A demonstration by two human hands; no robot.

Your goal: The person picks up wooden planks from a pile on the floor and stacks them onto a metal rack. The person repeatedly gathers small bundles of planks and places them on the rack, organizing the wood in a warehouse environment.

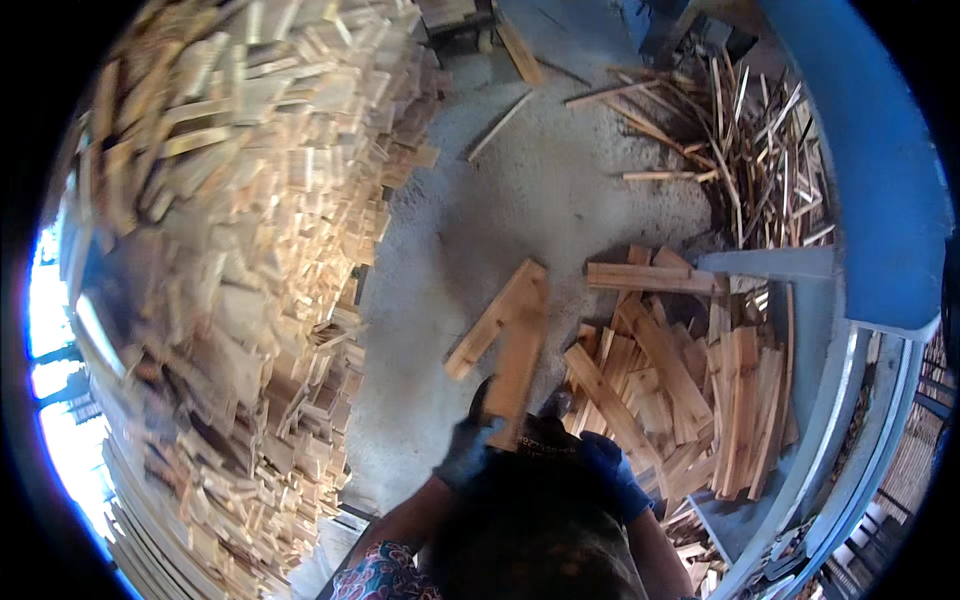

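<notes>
A wooden plank (517,365) is clamped near its lower end by the gloved left hand (464,452), kinda held out over the floor (400,420), with another board (488,324) partly covered behind it. The gloved right hand (615,476) is seen right beside a jumbled pile of boards (640,395); whether anything's gripped there honestly can't be told.

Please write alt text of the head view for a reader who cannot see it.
A person's gloved left hand holds a wooden board above a grey floor; the right hand is near loose boards. A wood heap fills the left side.
</notes>
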